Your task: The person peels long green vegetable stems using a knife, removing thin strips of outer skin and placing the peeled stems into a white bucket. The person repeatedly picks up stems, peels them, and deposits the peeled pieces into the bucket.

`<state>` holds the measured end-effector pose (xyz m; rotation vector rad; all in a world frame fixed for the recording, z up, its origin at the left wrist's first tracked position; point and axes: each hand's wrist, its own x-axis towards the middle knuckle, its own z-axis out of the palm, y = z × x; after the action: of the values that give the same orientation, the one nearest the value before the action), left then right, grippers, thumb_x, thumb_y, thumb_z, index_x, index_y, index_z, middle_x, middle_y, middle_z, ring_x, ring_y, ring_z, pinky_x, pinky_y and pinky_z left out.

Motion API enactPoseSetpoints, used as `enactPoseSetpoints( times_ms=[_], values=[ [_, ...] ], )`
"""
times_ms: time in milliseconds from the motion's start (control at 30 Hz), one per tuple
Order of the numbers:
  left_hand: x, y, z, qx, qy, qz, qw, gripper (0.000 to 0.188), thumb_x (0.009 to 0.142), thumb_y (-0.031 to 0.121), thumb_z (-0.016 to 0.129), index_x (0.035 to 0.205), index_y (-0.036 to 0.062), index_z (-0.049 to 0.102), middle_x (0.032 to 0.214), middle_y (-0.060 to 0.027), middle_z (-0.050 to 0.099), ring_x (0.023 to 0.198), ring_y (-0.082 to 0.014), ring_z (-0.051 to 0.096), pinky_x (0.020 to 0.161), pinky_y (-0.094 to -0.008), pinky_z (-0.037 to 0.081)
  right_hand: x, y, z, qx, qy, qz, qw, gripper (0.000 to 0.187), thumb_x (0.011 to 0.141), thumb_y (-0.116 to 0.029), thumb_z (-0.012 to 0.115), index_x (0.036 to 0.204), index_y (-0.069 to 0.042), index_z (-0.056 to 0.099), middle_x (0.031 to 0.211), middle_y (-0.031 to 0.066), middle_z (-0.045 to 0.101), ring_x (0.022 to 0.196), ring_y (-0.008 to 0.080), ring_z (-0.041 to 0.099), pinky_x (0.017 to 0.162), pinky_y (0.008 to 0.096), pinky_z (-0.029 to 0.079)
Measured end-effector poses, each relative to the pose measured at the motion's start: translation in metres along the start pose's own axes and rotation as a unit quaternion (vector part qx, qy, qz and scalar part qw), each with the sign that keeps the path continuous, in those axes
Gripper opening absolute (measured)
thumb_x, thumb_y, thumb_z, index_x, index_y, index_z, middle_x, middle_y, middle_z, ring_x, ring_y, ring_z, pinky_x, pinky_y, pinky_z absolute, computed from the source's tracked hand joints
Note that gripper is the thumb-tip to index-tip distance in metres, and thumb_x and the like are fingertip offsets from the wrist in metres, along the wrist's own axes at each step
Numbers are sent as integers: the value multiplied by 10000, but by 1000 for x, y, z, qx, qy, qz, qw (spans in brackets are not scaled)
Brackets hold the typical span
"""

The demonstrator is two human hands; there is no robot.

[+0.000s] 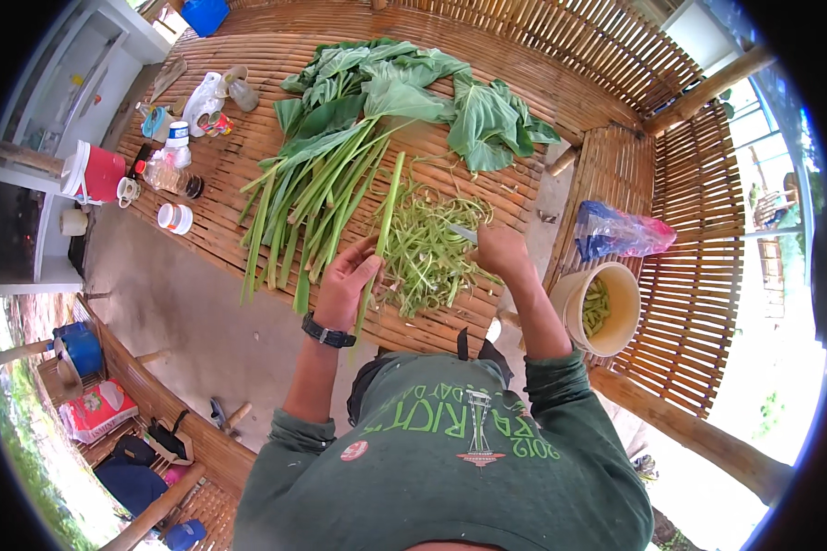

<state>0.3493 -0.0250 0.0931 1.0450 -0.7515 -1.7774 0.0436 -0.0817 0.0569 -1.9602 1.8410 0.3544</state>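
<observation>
My left hand (349,275), with a dark watch at the wrist, is closed around a long green taro stalk (390,202) that slants upward over the table. In my right hand (503,253) is a knife (464,233); its blade points left toward the stalk, apart from it, and its handle is hidden in the fist. A heap of stringy green peelings (432,262) lies between and under my hands. Left of it rests a bundle of unpeeled stalks (317,202), and large green taro leaves (368,83) spread across the far side of the table.
On the bamboo table (220,174), jars, bottles and a plastic bag (205,101) stand at the left. A cream bucket (568,308) holding cut green pieces (596,308) is at my right, near a blue and pink plastic bag (620,230) on the slatted bench.
</observation>
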Motion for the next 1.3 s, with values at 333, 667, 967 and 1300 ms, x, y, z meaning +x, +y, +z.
enactPoseSetpoints(
  times_ms=[333,667,967,1300],
  values=[
    [7,-3,4,248,60,87,963,331,1018,109,693,1341,34,694,1053,-3,678,878,-53,609,753,-226,505,-37,11,-20,80,-54,-31,995,334,965,-305,639,1017,8,742,1032,257,744,987,421,722,865,525,570],
    [11,-9,15,627,70,274,726,314,916,88,718,1224,26,722,1047,-148,654,984,-334,642,865,-425,534,-60,-36,-40,254,246,-166,921,228,992,-230,685,1155,-78,731,952,145,653,837,378,683,727,494,541],
    [3,5,32,638,7,301,709,270,894,50,720,1164,35,722,1026,-117,637,1000,-329,631,864,-446,529,-33,-41,-22,153,202,-228,940,163,969,-122,648,1120,-83,696,1057,111,616,775,369,698,687,474,587],
    [5,4,28,612,-28,300,731,244,931,38,701,1171,5,726,1102,-146,653,1041,-343,637,889,-419,531,-35,-25,2,297,210,-262,894,193,912,-164,739,1026,-30,660,967,130,596,748,351,651,678,467,543]
  ],
)
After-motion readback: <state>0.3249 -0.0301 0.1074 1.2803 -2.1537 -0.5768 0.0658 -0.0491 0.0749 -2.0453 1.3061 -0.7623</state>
